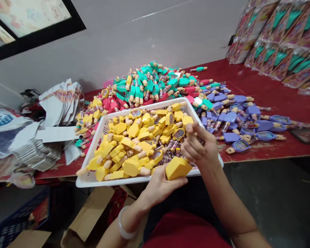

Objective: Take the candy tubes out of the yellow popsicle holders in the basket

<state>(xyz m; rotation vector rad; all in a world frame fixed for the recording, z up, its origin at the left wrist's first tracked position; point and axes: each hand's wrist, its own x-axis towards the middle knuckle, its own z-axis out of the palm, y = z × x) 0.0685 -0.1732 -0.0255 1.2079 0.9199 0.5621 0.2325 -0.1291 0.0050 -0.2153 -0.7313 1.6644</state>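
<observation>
My left hand (160,187) is closed around a yellow coffin-shaped plastic piece (177,168), just over the front edge of a white plastic basket (89,167). Close by, my right hand (200,146) has its fingers curled at the far end of that piece. What those fingers pinch is hidden by the knuckles. Many similar yellow pieces (131,167) with beige cork-like stoppers lie heaped in the basket. Small clear tubes with purplish contents (167,156) lie among them, near my hands.
Behind the basket, teal pieces (148,86) and pink ones are piled on the red table (248,77). Purple pieces (231,117) spread to the right. Printed cards (59,103) stack at left; bagged packages (281,58) stand at back right. An open cardboard box (89,213) sits below.
</observation>
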